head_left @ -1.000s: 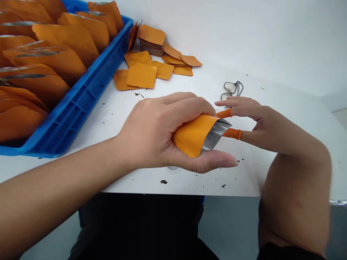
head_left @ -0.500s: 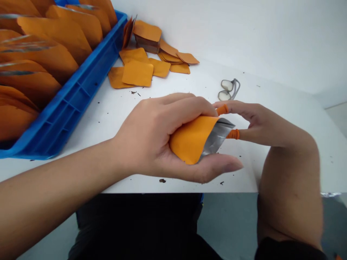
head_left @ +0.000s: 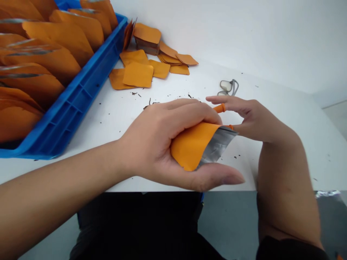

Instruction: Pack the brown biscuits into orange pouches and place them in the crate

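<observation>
My left hand [head_left: 162, 137] is wrapped round an orange foil pouch [head_left: 193, 144] with a silver lining. The pouch lies tilted, its mouth gaping to the right, and the left thumb stretches out below it. At the far side of that mouth is my right hand [head_left: 252, 117], with orange finger cots [head_left: 220, 108] on its thumb and a finger. Its thumb and fingers are spread apart, one finger reaching out straight. The right thumb tip is hidden behind the pouch, and I cannot tell whether it touches it.
A blue crate [head_left: 81, 97] at the left holds several upright orange pouches [head_left: 62, 39]. Flat orange pouches [head_left: 138, 74] lie loose and stacked [head_left: 148, 34] behind my hands. Folded glasses [head_left: 229, 86] rest beyond my right hand. Dark crumbs dot the white table [head_left: 89, 144].
My left hand and the pouch have shifted slightly down. My right hand has moved a little left and up, its thumb slipping further behind the pouch, and one finger now points out straighter.
</observation>
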